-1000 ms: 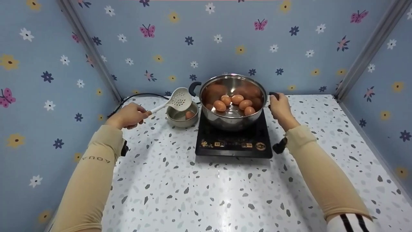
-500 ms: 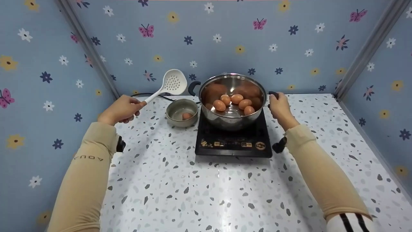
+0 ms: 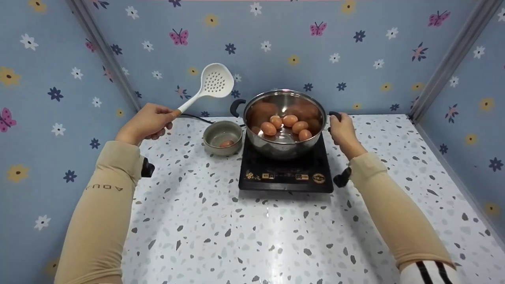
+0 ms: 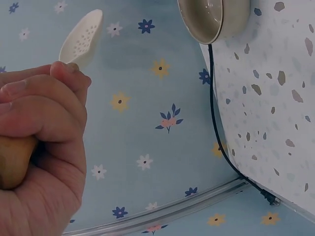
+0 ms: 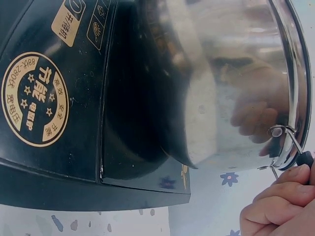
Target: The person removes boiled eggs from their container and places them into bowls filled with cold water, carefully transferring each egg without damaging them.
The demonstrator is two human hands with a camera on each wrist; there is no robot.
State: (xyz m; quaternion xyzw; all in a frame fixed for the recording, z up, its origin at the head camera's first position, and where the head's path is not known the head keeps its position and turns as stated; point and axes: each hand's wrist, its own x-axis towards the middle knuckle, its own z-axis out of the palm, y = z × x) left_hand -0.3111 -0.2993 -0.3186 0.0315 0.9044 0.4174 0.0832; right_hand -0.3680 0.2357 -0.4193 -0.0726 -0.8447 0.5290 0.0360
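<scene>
My left hand [image 3: 150,122] grips a white slotted skimmer [image 3: 217,81] by its handle, raised in the air against the back wall. Its perforated head carries nothing. Below and to the right of it, a grey-green bowl [image 3: 213,148] stands on the table with a brown egg [image 3: 227,143] inside. My right hand [image 3: 344,132] holds the dark right handle of a steel pot [image 3: 284,148]; the right wrist view shows the fingers [image 5: 283,196] curled at that handle. Several brown eggs [image 3: 268,128] lie at the bottom of the pot.
The pot sits on a black induction cooker [image 3: 286,185]. A black cord [image 4: 214,108] runs behind the bowl to the left. Flower-patterned walls [image 3: 276,31] enclose the speckled table [image 3: 221,228] at the back and both sides.
My left hand has lifted the skimmer from over the bowl, up and slightly left, uncovering the bowl. My right hand has stayed on the pot handle.
</scene>
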